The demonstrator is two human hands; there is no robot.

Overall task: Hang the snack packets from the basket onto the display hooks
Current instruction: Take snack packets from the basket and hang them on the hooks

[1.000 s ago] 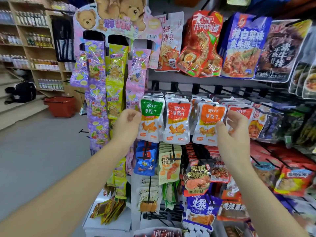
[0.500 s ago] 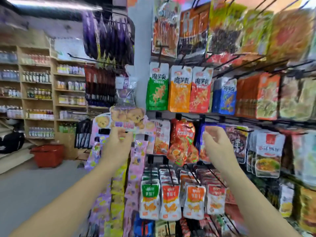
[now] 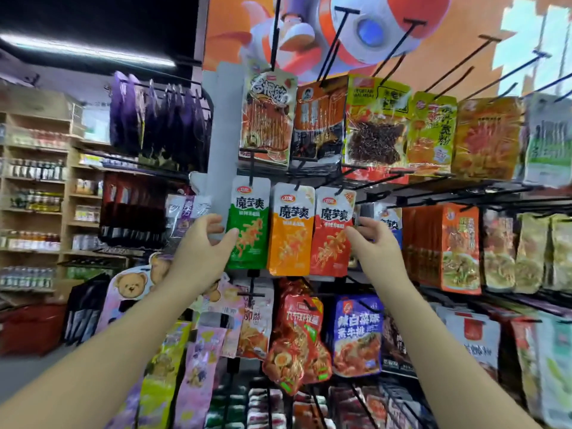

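At the middle row of pegs, both hands raised to either side of three hung packets
Nothing is held in the left hand (image 3: 201, 246), half-curled with its thumb touching the green packet (image 3: 247, 233); the right hand (image 3: 376, 239) is curled just beside the red packet (image 3: 331, 233), and whether anything is pinched there cannot be told. No loose snack packet is plainly seen in the hands; the red basket (image 3: 24, 332) is seen well apart on the floor, low at the left. A packet's punched hole is best squared to a peg tip and slid straight back. Room is tight: the orange packet (image 3: 291, 230) sits between, display hooks (image 3: 274, 32) jut out overhead, and open space is found only to the left
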